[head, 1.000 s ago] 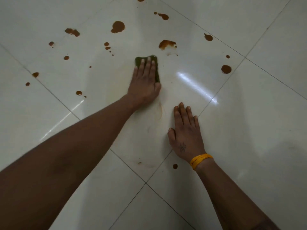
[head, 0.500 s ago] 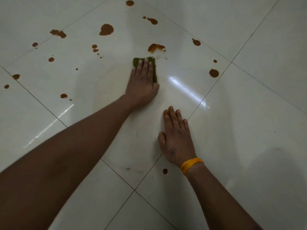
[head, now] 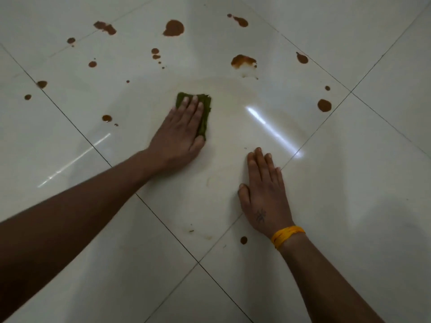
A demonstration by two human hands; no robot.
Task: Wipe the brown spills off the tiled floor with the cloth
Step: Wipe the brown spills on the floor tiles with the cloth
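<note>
cloth (head: 205, 113) drawn back from the smeared spill (head: 242, 61) at 1 o'clock, now pressed flat under left hand (head: 179, 134) fingers | right hand (head: 263, 197) braced, fingers together | spill half wiped, many remaining

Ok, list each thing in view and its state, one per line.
cloth: green, bunched, pressed flat on the floor under the left hand
left hand: palm down on the cloth, fingers straight
right hand: flat on the floor, holding nothing
wristband: yellow, on the right wrist
spills: brown, many not yet wiped
half-wiped spill: smeared at its near edge
floor: glossy, faint streaks near the hands
</note>
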